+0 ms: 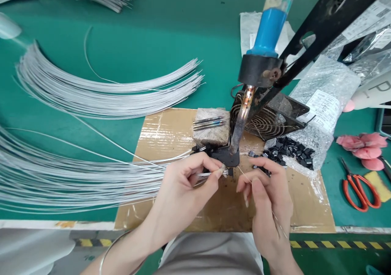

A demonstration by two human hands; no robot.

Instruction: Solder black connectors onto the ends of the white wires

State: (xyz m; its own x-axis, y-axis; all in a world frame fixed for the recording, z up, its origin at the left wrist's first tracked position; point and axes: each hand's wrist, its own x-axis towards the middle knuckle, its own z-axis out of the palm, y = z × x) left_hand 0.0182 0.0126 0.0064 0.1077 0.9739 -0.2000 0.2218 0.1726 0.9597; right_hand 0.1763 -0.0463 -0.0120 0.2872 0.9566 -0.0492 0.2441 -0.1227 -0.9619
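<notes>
My left hand (189, 185) pinches a thin grey wire, with a small black connector (229, 171) at its end just past the fingertips. My right hand (269, 193) is closed on a strand of solder wire (245, 175), whose tip points at the connector; its tail runs out below the palm. Above both hands, a soldering iron (242, 116) with a blue handle hangs in a black stand arm, its tip down by a dark plate (226, 157). Many grey wires (122, 181) lie under and left of my left hand, some ending in black connectors.
Brown cardboard (220, 214) covers the middle of the green table (195, 27). Behind the hands sit a black fan (265, 120) and a block (210, 136) holding metal tips. Black connectors (293, 151) spill from a bubble bag (330, 84). Red-handled scissors (360, 189) lie right; another wire bundle (116, 92) lies left.
</notes>
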